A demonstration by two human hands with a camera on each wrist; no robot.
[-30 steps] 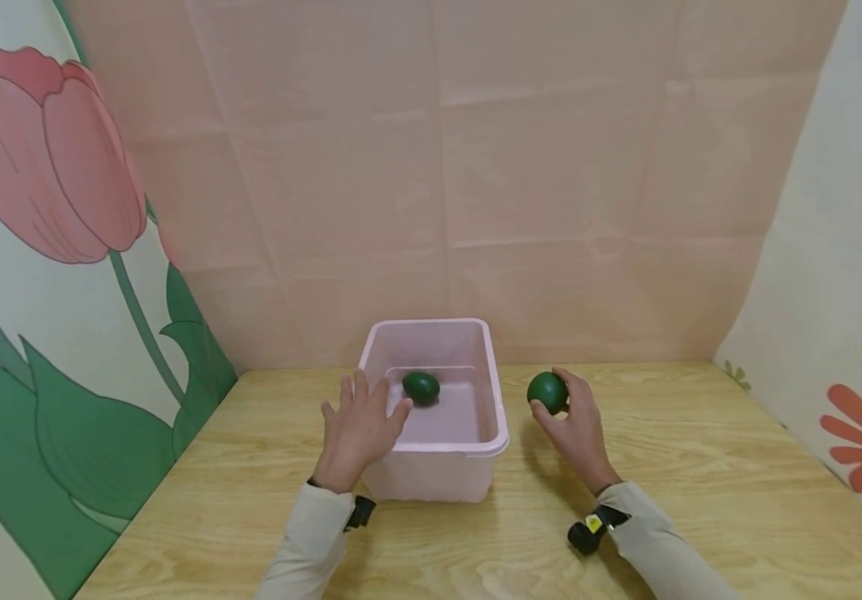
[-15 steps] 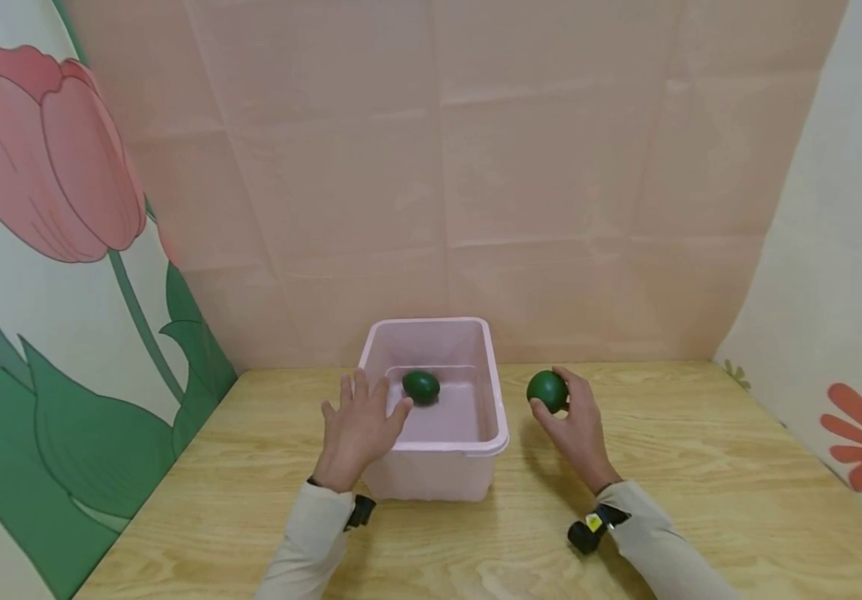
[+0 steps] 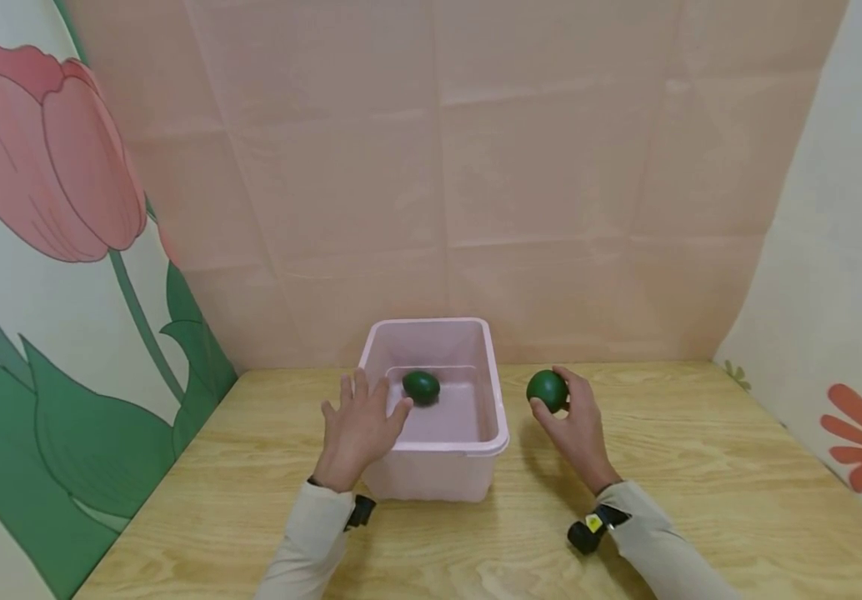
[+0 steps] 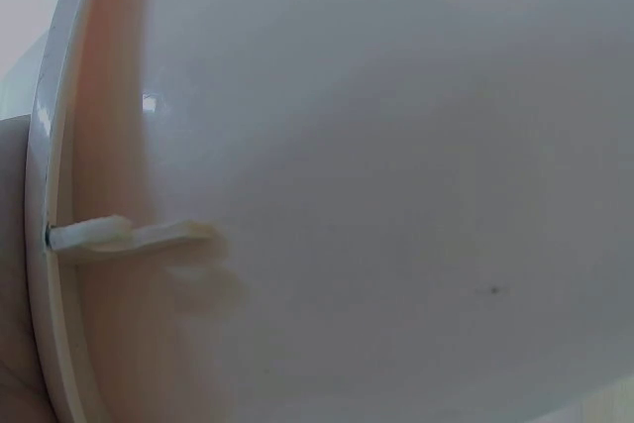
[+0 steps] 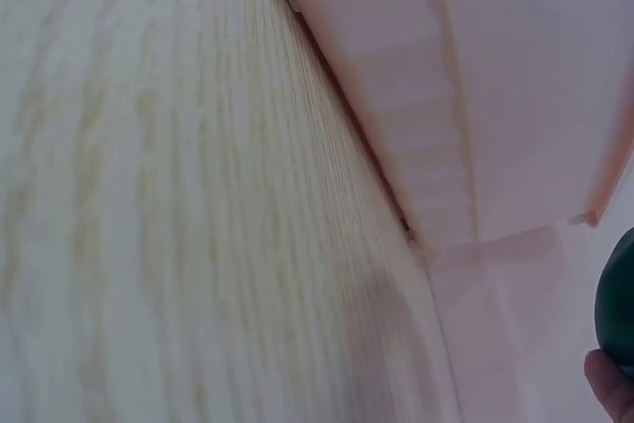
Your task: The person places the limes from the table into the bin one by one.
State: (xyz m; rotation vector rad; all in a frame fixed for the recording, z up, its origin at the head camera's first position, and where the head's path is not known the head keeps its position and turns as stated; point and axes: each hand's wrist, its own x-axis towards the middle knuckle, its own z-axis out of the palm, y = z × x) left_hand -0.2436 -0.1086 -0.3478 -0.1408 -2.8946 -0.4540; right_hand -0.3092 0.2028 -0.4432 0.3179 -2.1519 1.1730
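Observation:
In the head view, my right hand [image 3: 575,425] holds a smooth, dark green ball-shaped thing [image 3: 546,392] between thumb and fingers, above the table to the right of a pale pink plastic bin [image 3: 438,479]. Part of that green thing [image 5: 619,304] and a fingertip show at the right edge of the right wrist view. Inside the bin lies a second dark green thing, an egg-shaped one [image 3: 421,388]. My left hand [image 3: 359,433] has its fingers spread and overlaps the bin's front left rim. Close up, the bin's outer wall [image 4: 376,165] fills the left wrist view.
Under the bin is a light wood-grain table [image 3: 671,467]. A pinkish cloth backdrop [image 3: 438,183] rises behind it, a tulip-patterned panel [image 3: 48,292] stands on the left, and a white panel with a red flower [image 3: 814,250] on the right.

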